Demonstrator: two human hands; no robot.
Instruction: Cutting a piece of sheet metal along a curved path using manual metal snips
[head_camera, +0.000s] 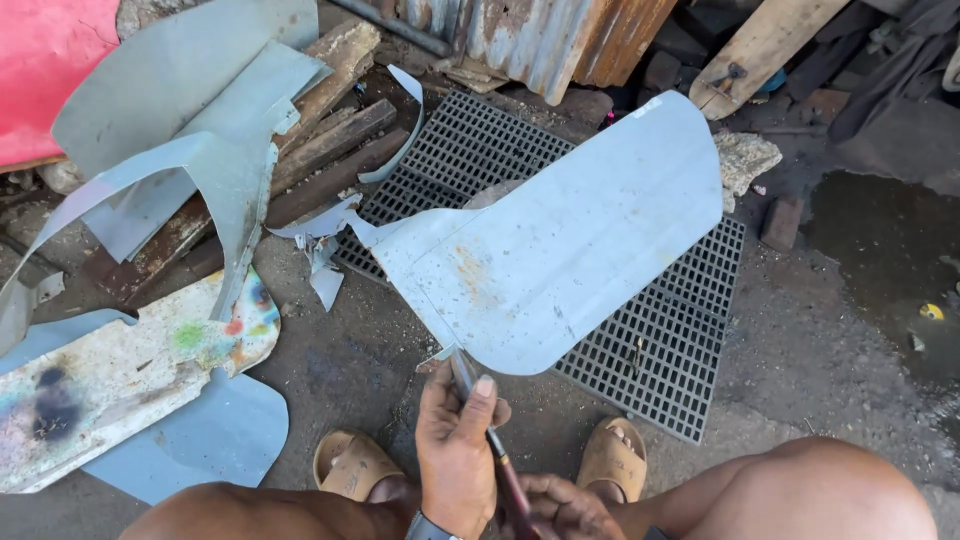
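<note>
Between my knees, low in the head view, I see my left hand (455, 450) wrapped around the upper part of a pair of tin snips (490, 440), thumb laid along the tool and pointing up toward the blades. Its grip is pressed together on the snips. My right hand (560, 505) sits lower, at the bottom edge of the frame, curled around the dark red handles; its fingers look closed on them, though part of the hand is cut off by the frame.

The snip blades meet the near edge of a grey sheet of metal (560, 240), right at its lower left corner. That sheet is curved, with a rusty patch near its middle left, and it rests tilted on a black plastic grate (660, 350) that lies flat on the dirt floor (340, 370). A thin curled offcut (320, 235) hangs off the sheet's left end.

To the left lie more grey sheet scraps (200, 120) over wooden planks (330, 150), and a white panel with paint stains (120, 370). My feet in tan sandals (615, 455) stand just below the grate. Corrugated rusty sheeting (550, 35) leans at the top, and a wet patch (885, 260) darkens the ground on the right.
</note>
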